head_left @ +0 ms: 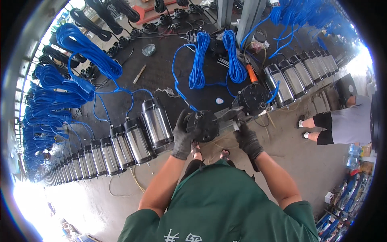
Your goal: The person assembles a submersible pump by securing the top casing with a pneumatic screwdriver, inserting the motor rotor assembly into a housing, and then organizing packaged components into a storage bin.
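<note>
My left hand (184,137), in a dark grey glove, is closed around the side of a round black motor end cover (207,127). A blue cable (180,89) rises from its top toward a coiled blue bundle (199,60). In my gloved right hand (248,141) is a hammer (231,113), gripped with its dark metal head beside the cover. Whether the head touches the cover, I cannot tell. Another black end cover (252,98) with blue cable sits just right of it, below an orange-handled screwdriver (251,73).
Shiny metal motor cylinders (156,123) line the bench edge on the left, and more cylinders (278,84) on the right. Blue cable coils (86,50) crowd the far left. A marker-like stick (140,74) lies on the dark bench (157,60). Another person (346,121) stands at right.
</note>
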A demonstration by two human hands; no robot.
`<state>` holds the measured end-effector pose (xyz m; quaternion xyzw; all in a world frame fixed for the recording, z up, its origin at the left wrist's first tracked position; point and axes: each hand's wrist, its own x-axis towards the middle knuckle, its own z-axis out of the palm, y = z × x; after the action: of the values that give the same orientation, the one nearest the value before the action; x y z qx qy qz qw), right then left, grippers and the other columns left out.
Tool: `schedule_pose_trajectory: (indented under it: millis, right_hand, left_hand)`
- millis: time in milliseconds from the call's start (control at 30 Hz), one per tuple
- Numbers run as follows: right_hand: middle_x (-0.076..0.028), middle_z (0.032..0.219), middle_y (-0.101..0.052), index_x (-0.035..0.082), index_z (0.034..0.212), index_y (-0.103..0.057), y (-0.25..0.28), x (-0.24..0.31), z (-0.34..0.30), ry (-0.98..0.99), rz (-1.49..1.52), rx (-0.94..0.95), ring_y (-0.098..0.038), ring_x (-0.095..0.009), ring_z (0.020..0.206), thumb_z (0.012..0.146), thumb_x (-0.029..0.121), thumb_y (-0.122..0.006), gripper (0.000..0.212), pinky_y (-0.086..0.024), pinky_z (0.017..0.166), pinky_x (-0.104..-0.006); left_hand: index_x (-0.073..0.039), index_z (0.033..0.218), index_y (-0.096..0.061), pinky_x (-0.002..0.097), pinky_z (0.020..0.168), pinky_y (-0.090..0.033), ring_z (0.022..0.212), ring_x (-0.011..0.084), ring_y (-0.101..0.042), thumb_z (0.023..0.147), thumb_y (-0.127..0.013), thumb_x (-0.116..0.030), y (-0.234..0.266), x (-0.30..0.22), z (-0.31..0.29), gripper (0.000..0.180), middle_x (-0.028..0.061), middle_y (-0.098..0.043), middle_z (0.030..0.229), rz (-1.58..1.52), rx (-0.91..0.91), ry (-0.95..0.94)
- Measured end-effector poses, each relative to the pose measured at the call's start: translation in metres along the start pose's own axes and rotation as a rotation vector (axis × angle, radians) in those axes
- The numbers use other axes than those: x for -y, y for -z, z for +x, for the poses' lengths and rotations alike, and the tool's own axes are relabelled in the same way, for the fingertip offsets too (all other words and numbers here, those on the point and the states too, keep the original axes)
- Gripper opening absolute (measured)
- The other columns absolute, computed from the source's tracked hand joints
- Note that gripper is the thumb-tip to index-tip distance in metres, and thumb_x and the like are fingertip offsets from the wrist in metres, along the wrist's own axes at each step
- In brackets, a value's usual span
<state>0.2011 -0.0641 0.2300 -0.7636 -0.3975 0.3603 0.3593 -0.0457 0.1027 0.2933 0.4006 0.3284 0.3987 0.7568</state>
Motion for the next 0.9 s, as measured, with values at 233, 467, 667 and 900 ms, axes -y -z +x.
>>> schedule_pose_trajectory:
  millis: [233,467,667,900]
  right_hand:
    - [-0.006,0.109,-0.058,0.011,0.144,-0.048,-0.080,-0.057,0.109,0.133,-0.198,-0.002,-0.055,-0.020,0.099,0.088,0.024,-0.076,0.064,-0.048,0.089,-0.0363]
    - [-0.022,0.122,-0.065,0.004,0.132,-0.058,-0.059,-0.002,0.083,-0.046,-0.232,0.139,-0.063,-0.039,0.113,0.093,0.026,-0.064,0.046,-0.050,0.098,-0.0482]
    - [-0.019,0.115,-0.068,0.008,0.117,-0.066,-0.035,-0.018,-0.017,0.262,-0.360,-0.121,-0.066,-0.041,0.101,0.087,0.018,-0.066,0.032,-0.055,0.087,-0.0495]
    - [-0.017,0.100,-0.071,0.005,0.106,-0.069,-0.022,-0.062,-0.148,-0.077,-0.173,-0.542,-0.070,-0.035,0.094,0.081,0.005,-0.075,0.026,-0.057,0.081,-0.0432]
  left_hand:
    - [-0.003,0.155,-0.037,0.0383,0.112,-0.045,0.134,0.0240,-0.054,0.070,-0.081,-0.007,0.006,-0.026,-0.006,0.096,0.0107,-0.056,0.144,0.178,0.104,0.084]
    - [0.002,0.117,-0.062,0.0375,0.093,-0.048,0.106,0.0234,-0.059,0.089,-0.063,-0.007,-0.024,-0.169,0.057,0.030,0.0118,-0.062,0.118,0.848,0.159,-0.732]
    - [-0.002,0.119,-0.068,0.0420,0.104,-0.048,0.116,0.0358,-0.063,0.097,-0.056,-0.020,-0.123,-0.118,0.251,0.031,0.0197,-0.067,0.119,1.572,1.018,-0.306]
    - [-0.009,0.119,-0.075,0.0476,0.088,-0.059,0.117,0.0362,-0.068,0.079,-0.070,-0.007,-0.155,0.094,0.391,0.041,0.0161,-0.072,0.124,2.383,1.142,-0.141]
